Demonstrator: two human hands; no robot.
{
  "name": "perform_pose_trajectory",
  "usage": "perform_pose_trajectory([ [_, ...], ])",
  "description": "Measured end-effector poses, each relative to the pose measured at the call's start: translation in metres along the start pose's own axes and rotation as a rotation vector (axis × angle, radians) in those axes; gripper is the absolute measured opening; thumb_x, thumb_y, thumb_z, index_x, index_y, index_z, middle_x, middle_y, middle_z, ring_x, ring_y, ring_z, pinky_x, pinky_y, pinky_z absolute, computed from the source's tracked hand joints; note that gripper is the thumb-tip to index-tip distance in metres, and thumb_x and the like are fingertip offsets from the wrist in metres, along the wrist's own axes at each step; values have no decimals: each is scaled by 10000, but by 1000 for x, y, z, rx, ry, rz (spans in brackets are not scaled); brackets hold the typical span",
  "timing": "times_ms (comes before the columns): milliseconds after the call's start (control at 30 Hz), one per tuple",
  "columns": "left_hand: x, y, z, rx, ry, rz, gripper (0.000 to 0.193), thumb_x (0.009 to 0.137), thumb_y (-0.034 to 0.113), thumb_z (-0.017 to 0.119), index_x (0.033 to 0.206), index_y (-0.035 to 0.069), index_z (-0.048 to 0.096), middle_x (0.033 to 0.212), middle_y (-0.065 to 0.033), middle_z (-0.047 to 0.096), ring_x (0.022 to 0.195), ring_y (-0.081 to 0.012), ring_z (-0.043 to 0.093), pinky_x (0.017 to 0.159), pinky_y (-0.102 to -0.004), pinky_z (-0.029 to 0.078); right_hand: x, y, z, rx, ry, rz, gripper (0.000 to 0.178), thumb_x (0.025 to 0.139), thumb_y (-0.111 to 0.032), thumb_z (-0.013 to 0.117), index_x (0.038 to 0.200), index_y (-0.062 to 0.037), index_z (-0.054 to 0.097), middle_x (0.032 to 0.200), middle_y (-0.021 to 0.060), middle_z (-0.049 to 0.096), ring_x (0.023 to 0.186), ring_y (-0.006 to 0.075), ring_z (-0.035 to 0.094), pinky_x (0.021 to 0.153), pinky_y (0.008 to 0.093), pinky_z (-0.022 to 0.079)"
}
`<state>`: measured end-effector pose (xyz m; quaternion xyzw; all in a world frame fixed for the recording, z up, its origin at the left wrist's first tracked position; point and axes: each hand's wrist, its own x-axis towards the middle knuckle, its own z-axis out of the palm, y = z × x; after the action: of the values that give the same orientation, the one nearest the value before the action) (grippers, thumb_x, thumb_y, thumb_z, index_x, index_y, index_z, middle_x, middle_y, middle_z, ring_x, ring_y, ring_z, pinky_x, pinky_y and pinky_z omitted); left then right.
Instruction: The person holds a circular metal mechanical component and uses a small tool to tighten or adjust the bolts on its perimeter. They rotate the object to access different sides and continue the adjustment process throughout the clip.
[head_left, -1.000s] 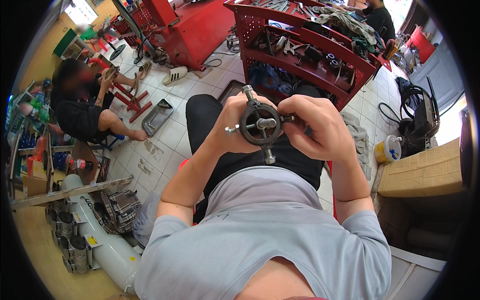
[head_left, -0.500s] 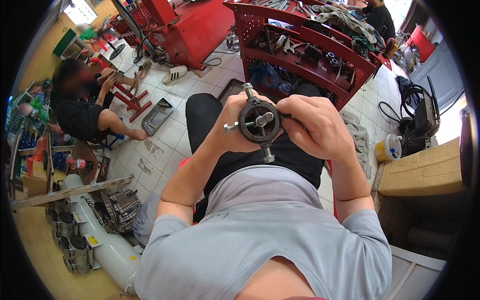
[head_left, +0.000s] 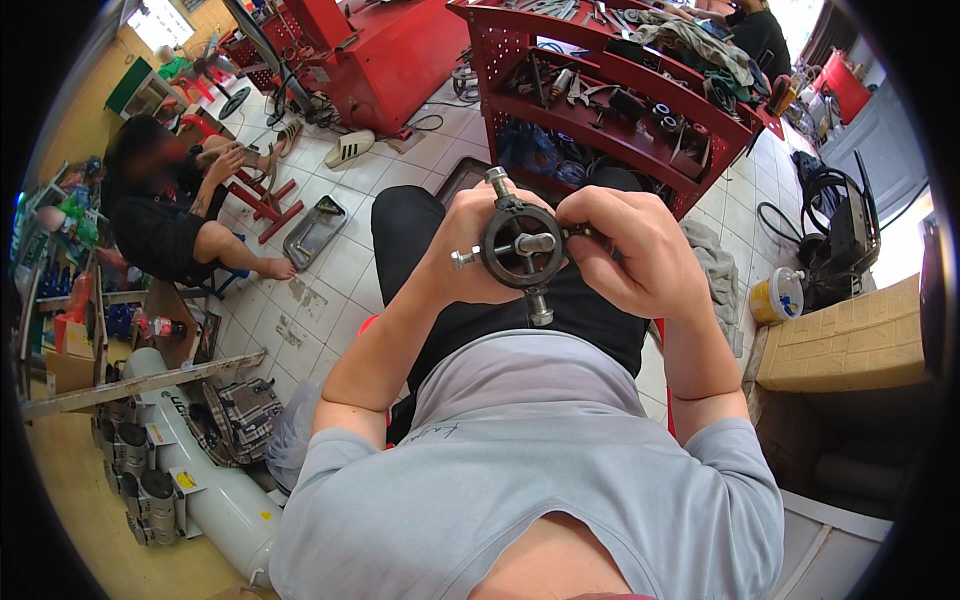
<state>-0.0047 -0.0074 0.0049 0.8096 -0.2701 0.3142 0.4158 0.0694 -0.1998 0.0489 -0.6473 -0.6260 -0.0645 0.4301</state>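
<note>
Both hands are holding a dark round metal part (head_left: 521, 247) with four threaded studs, in the upper middle of the frame. The left hand (head_left: 468, 250) is wrapping closed behind it; the right hand (head_left: 630, 250) is pinching its right stud, hiding it. Behind is standing a red tool cart (head_left: 640, 100). At upper left, another person (head_left: 170, 215) is sitting on the tiled floor (head_left: 330, 290).
</note>
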Motion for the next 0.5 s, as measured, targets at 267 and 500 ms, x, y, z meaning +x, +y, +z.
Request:
perform_pose_trajectory([
  [267, 0, -1, 2, 9, 35, 7, 221, 621, 98, 805, 726, 81, 612, 702, -21, 622, 578, -203, 546, 637, -310, 452, -2, -1, -1, -3, -29, 36, 177, 781, -58, 633, 941, -42, 559, 754, 126, 629, 638, 320, 620, 553, 381, 469],
  [500, -2, -2, 1, -25, 21, -38, 238, 609, 115, 821, 760, 80, 640, 731, -32, 649, 604, -210, 560, 660, -313, 443, -1, -2, -1, -6, -33, 34, 175, 790, -49, 620, 954, -39, 561, 761, 127, 628, 650, 328, 617, 561, 387, 470],
])
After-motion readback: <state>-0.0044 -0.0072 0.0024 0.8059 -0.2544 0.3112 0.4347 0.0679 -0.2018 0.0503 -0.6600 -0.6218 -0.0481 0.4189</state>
